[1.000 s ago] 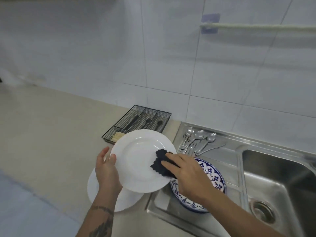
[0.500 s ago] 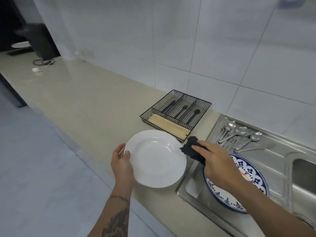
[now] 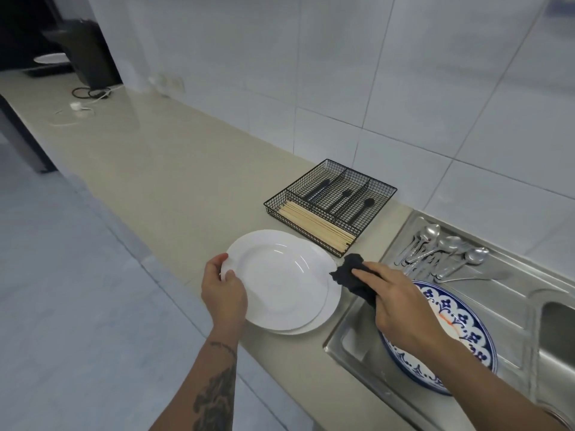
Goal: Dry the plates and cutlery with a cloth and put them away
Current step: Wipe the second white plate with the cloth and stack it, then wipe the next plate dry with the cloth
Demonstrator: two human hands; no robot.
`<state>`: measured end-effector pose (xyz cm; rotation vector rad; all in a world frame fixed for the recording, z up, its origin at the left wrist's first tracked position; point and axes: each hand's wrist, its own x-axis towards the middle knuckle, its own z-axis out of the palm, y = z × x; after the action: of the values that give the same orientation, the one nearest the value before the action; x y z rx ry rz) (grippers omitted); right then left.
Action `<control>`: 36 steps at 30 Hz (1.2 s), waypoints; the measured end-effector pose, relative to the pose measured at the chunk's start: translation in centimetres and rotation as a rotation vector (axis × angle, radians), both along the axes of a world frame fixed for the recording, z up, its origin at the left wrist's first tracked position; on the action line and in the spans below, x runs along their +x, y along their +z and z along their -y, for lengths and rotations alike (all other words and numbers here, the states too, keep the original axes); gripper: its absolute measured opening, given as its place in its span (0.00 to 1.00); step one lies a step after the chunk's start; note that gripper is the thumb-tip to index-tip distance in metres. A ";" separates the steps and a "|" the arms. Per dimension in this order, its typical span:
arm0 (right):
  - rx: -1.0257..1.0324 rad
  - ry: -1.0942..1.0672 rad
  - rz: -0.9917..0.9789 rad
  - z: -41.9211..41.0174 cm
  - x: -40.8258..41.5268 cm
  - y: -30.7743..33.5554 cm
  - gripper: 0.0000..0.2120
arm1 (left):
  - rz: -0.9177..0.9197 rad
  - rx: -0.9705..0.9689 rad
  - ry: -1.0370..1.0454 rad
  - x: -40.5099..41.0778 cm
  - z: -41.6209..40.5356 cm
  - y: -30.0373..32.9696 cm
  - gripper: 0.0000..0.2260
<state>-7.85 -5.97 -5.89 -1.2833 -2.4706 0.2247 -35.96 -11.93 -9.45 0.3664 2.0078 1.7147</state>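
Note:
My left hand grips the left rim of a white plate, which lies on top of a second white plate on the beige counter. My right hand holds a dark cloth just off the plate's right edge, above a blue-patterned plate on the steel drainboard. Several metal spoons and forks lie on the drainboard behind it.
A black wire cutlery tray with chopsticks and black utensils sits on the counter behind the plates. The sink basin is at far right. A dark appliance with cables stands at the counter's far left end.
The white plate went from tilted up under the cloth down onto the other white plate. My right hand drew the cloth off it to the right.

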 end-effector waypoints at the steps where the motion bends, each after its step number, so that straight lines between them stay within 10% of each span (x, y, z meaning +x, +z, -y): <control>1: -0.007 -0.001 -0.002 0.0 -0.1 0.0 0.28 | -0.011 -0.013 -0.005 0.0 0.0 -0.1 0.18; 13: -0.081 -0.024 -0.052 0.2 0.7 -0.5 0.28 | -0.080 -0.150 -0.153 0.5 -0.1 -1.4 0.18; 19: -0.073 -0.121 -0.108 0.6 3.4 -0.1 0.26 | -0.415 -0.076 -0.259 3.2 -1.7 1.6 0.15; 28: -0.095 -0.385 -0.262 2.9 11.2 0.4 0.26 | -0.264 -0.015 -0.888 17.9 -3.1 1.0 0.13; 36: -0.134 -0.525 -0.324 6.3 16.2 -0.1 0.24 | -0.280 -0.110 -0.862 21.6 -2.6 -2.9 0.22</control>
<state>8.38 -12.28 -5.97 -1.7413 -1.8061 0.4262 -14.36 -9.33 -12.35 1.2675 1.7022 1.0366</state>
